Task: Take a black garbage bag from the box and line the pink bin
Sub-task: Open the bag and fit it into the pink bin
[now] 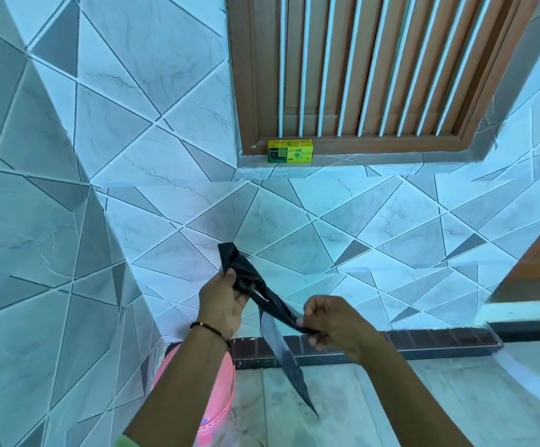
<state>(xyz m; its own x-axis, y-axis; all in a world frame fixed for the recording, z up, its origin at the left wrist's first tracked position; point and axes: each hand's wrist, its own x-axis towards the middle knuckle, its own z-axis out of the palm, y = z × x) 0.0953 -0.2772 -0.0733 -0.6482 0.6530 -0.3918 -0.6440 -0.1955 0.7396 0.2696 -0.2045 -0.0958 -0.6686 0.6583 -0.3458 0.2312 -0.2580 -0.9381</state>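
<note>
A folded black garbage bag (263, 293) stretches between both my hands in front of the tiled wall. My left hand (221, 301) grips its upper end, and a short corner sticks up above the fingers. My right hand (330, 321) pinches the bag lower down, from where a long pointed tail hangs toward the floor. The pink bin (220, 411) stands on the floor below my left forearm, which hides most of it. The yellow-green bag box (290, 151) lies on the window ledge, above and beyond my hands.
A brown wooden window with white bars (368, 66) sits above the ledge. A tiled wall corner juts out on the left (52, 221). A dark brick skirting (423, 343) runs along the floor. A brown door edge (539, 262) shows at right.
</note>
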